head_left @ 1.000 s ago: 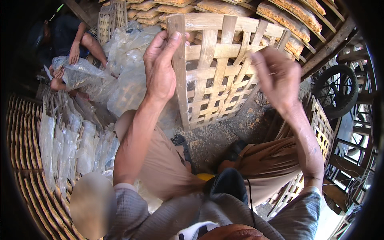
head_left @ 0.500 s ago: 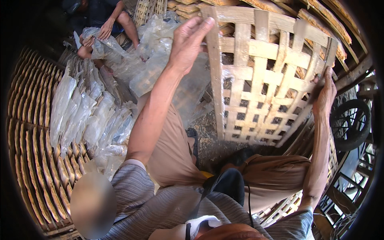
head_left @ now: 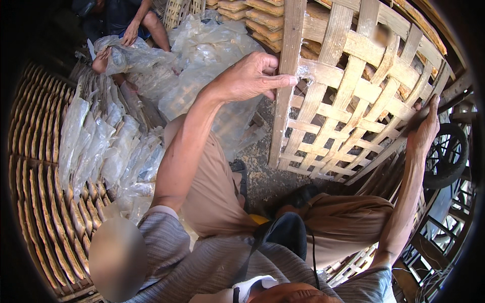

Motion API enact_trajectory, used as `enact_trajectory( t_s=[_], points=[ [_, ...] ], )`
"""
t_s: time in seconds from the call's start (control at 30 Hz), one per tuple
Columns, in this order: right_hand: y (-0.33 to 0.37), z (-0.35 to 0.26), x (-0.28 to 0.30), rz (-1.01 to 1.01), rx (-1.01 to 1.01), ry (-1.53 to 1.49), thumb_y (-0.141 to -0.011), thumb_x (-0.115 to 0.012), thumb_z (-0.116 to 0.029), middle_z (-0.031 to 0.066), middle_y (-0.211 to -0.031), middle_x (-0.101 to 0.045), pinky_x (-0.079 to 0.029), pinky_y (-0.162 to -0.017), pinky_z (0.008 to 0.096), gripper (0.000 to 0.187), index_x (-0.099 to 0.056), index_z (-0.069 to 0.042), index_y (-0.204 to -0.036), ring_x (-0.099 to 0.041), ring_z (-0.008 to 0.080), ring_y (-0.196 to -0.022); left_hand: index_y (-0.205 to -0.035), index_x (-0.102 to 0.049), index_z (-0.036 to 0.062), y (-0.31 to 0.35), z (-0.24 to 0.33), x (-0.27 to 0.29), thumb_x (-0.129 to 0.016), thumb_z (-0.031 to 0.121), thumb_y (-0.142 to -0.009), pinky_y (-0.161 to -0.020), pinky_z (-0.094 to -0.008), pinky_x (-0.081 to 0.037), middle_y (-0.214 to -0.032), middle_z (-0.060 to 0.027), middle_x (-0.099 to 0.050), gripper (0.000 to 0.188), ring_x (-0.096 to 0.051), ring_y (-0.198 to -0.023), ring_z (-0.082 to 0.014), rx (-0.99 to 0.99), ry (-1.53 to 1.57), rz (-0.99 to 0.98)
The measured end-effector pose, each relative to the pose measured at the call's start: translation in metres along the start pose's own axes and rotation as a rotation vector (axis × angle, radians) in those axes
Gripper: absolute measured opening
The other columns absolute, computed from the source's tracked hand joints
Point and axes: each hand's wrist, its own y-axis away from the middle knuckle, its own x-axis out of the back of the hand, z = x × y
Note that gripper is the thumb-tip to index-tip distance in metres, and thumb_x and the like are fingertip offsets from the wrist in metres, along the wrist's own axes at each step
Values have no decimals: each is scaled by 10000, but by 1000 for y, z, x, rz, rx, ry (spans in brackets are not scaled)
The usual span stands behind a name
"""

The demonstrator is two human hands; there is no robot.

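Upright and tilted before me stands a woven bamboo tray (head_left: 365, 91) with a flat wooden border and open square gaps. My left hand (head_left: 250, 78) is closed on its left border, the thumb laid across the front. On the opposite border my right hand (head_left: 424, 126) grips, its fingers partly hidden behind the frame. White residue sticks to the slats near my left thumb. A pile of clear plastic sheets (head_left: 202, 65) lies to the left of the tray, beyond my left forearm.
Another person's hands (head_left: 130, 35) hold a plastic sheet at the upper left. Crumpled plastic sheets (head_left: 108, 141) drape over racks of tan slabs (head_left: 43, 212) on the left. More slabs (head_left: 265, 25) are stacked behind the tray. A black tyre (head_left: 447, 156) stands far right.
The tray has shifted rightward and nearer, with its tilt changed. My left hand has slid lower along its left border, while my right hand has moved slightly right and down.
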Motion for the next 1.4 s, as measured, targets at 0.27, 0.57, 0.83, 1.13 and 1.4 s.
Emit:
enact_trajectory(
  t_s=[0.27, 0.57, 0.83, 1.13, 1.4],
  points=[
    [-7, 6, 8, -7, -40, -53, -1057, -640, -377, -7, -1132, -685, -484, -852, 245, 426, -647, -35, -1312, -593, 80, -909, -1249, -688, -3, -9, -10, -13, -702, 269, -1013, -904, -362, -620, -1094, -152, -764, 361, -757, -996, -208, -331, 139, 200],
    [4, 1, 3, 8, -14, -59, -1013, -681, -465, 34, -972, -654, -489, -773, 263, 496, -654, -43, -1272, -600, 99, -866, -1195, -687, -4, -14, -1, -22, -709, 230, -1011, -786, -311, -622, -965, -110, -751, 298, -738, -869, -147, -368, 250, 318],
    [0, 3, 1, -43, -30, -75, -1026, -681, -403, 13, -1047, -668, -499, -814, 254, 458, -654, -37, -1300, -605, 90, -873, -1040, -696, 18, -18, -2, -22, -758, 182, -973, -693, -291, -607, -864, -72, -722, 188, -700, -768, -108, -285, 210, 324],
    [3, 3, 1, -48, -13, -75, -1030, -667, -427, 24, -1110, -664, -517, -836, 286, 492, -639, -22, -1309, -622, 113, -931, -1020, -749, 1, -15, -5, -28, -867, 153, -857, -737, -300, -600, -903, -68, -745, 252, -701, -778, -126, -253, 272, 303],
    [-3, 9, 5, -71, -59, -131, -1053, -651, -349, -14, -1130, -688, -504, -878, 248, 385, -665, -50, -1295, -617, 83, -919, -1120, -727, -16, -16, -13, -27, -847, 106, -862, -827, -319, -587, -1010, -97, -756, 310, -713, -911, -149, -221, 229, 272]
  ],
)
